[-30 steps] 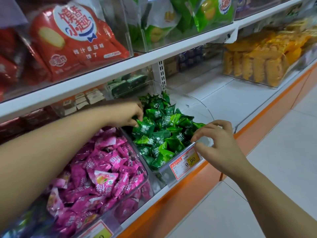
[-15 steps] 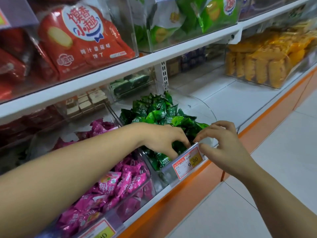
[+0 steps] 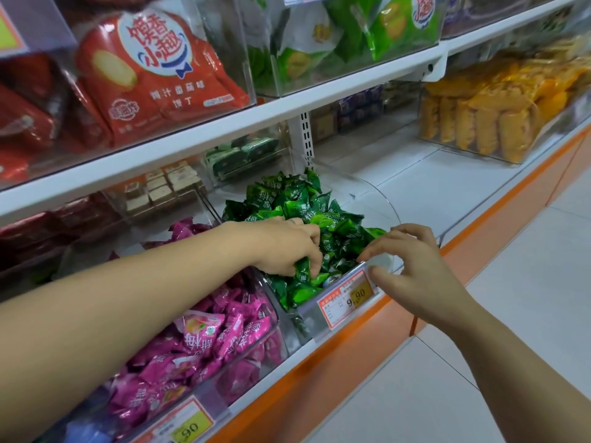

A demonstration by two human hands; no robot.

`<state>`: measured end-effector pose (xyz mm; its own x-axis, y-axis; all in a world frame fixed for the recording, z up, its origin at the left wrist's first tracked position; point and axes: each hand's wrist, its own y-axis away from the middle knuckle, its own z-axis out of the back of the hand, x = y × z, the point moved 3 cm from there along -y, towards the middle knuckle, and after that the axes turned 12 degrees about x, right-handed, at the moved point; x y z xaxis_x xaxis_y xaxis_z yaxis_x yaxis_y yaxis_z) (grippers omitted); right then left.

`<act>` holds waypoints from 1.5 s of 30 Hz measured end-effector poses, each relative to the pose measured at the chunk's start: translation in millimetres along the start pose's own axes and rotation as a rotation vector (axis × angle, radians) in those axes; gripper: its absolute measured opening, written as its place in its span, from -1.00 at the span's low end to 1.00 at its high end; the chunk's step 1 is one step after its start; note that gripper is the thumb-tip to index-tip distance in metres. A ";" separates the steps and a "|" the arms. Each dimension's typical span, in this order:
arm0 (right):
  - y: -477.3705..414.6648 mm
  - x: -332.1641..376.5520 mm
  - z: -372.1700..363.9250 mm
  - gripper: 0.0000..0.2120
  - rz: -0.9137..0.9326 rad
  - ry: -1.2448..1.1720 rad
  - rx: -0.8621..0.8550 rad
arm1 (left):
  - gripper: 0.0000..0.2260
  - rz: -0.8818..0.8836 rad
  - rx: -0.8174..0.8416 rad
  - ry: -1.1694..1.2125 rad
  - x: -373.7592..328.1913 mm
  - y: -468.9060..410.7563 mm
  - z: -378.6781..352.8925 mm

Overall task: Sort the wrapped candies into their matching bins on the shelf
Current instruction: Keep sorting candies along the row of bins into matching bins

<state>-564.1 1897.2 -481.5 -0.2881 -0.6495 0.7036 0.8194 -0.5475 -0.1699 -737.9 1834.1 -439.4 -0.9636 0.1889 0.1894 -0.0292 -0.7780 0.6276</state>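
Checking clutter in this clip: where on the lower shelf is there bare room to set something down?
Bare white shelf lies between the green bin and the yellow snacks. Crowded: left hand grips green candies, right hand pinches that bin's rim; pink candies adjoin leftward.

White shop shelves with an orange base strip stand over a pale tiled floor in even light
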 end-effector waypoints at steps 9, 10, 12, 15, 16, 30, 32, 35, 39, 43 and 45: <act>-1.5 -0.8 2.2 -0.79 -0.017 -0.005 -0.010 | -0.85 0.101 0.063 -0.054 10.3 5.3 6.8; -2.5 -0.9 2.5 -0.84 -0.032 -0.001 -0.008 | -0.87 0.110 0.070 -0.042 10.1 6.6 7.1; -5.0 -1.1 2.6 -0.82 -0.061 0.028 -0.007 | -0.84 0.128 0.092 -0.004 9.1 10.5 8.5; -8.9 2.8 3.7 -0.80 -0.099 0.065 -0.002 | -0.84 0.122 -0.044 0.046 5.6 15.0 17.2; -10.0 3.9 3.7 -0.82 -0.113 0.080 0.011 | -0.84 0.100 -0.122 0.092 3.0 14.8 21.1; -9.1 5.2 8.8 -0.89 -0.140 0.070 0.104 | -0.34 -0.017 0.126 0.454 -11.4 -32.2 5.9; -8.5 5.7 8.8 -0.88 -0.135 0.077 0.106 | -0.39 -0.036 0.126 0.454 -11.8 -34.7 6.6; -8.0 6.7 8.5 -0.88 -0.136 0.074 0.108 | -0.46 -0.041 0.134 0.503 -12.3 -39.7 6.1; -8.6 7.4 8.7 -0.87 -0.134 0.073 0.113 | -0.55 -0.029 0.156 0.485 -13.4 -42.5 4.0; -8.2 7.0 8.9 -0.87 -0.133 0.059 0.112 | -0.69 -0.049 0.137 0.352 -19.9 -43.3 3.0; -7.7 7.3 9.2 -0.87 -0.137 0.046 0.109 | -0.73 -0.048 0.103 0.317 -20.1 -40.9 2.4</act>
<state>-568.0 1901.5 -468.7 -0.4208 -0.5975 0.6826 0.8193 -0.5734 0.0032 -716.7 1863.6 -467.1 -0.9969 0.0160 -0.0764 -0.0655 -0.7049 0.7063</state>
